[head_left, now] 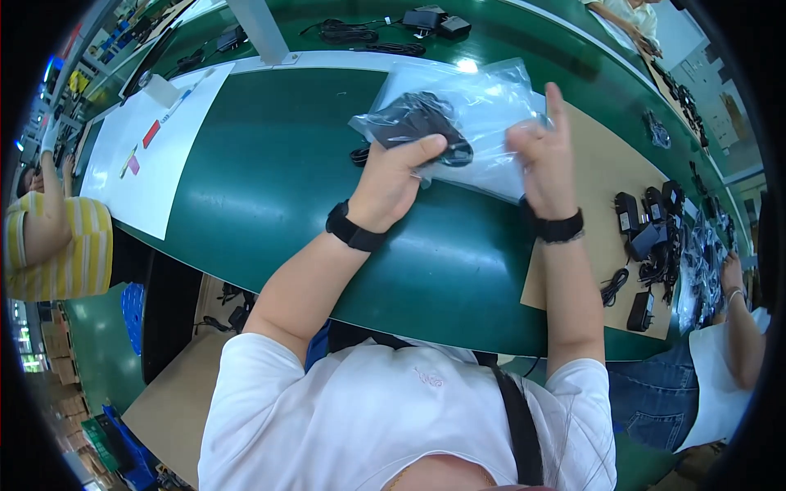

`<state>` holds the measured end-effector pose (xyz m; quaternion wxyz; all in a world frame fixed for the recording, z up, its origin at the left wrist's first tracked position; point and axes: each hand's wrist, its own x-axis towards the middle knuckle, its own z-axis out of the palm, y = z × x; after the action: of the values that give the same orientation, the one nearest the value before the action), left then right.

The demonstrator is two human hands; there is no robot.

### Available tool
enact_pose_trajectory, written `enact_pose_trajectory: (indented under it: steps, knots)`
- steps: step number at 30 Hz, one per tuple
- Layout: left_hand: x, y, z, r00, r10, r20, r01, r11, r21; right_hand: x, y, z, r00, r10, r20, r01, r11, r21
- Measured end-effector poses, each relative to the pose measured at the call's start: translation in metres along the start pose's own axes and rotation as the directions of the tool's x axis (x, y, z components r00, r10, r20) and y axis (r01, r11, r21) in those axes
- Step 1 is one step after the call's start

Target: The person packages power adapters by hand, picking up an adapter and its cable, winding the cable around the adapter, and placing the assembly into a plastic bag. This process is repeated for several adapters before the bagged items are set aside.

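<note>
Toward the desk's [270,155] far edge, the left hand [391,186] clasps a bagged black bundle [412,114], thumb atop, likely against slipping; I can't tell whether the blurred right hand [547,168] pinches anything.

We see R grip [542,159] motion-blurred; most fingers of L grip [391,182] hidden behind bagged blk item [409,119], exact kind unclear to us thru glare; R-side co-worker [727,376] part cut off at edge; far-L boxes [59,352] too small to ID
</note>
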<state>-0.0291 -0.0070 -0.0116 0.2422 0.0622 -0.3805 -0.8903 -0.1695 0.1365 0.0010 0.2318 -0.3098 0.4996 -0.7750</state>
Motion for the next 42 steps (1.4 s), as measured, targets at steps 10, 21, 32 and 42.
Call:
enact_pose_trajectory:
  steps: [10, 21, 32, 42]
  knots:
    - [-0.003, -0.001, 0.004, 0.999, 0.026, 0.021, -0.021, 0.979, -0.200, -0.018, 0.013, 0.012, 0.937, 0.149, 0.317, -0.165, 0.986, 0.022]
    - [-0.006, 0.000, 0.008, 0.984, 0.165, 0.072, -0.174, 0.767, 0.618, -0.028, -0.004, 0.033, 0.973, -0.228, 0.026, 0.171, 0.645, -0.745]
    - [-0.011, -0.009, 0.004, 0.985, 0.169, -0.045, -0.128, 0.871, 0.475, -0.024, 0.009, 0.031, 0.943, 0.334, 0.006, -0.333, 0.941, -0.058]
    - [-0.004, -0.014, 0.000, 0.971, 0.187, -0.152, -0.070, 0.823, 0.564, -0.033, 0.014, 0.035, 0.989, 0.130, 0.070, -0.118, 0.981, -0.152]
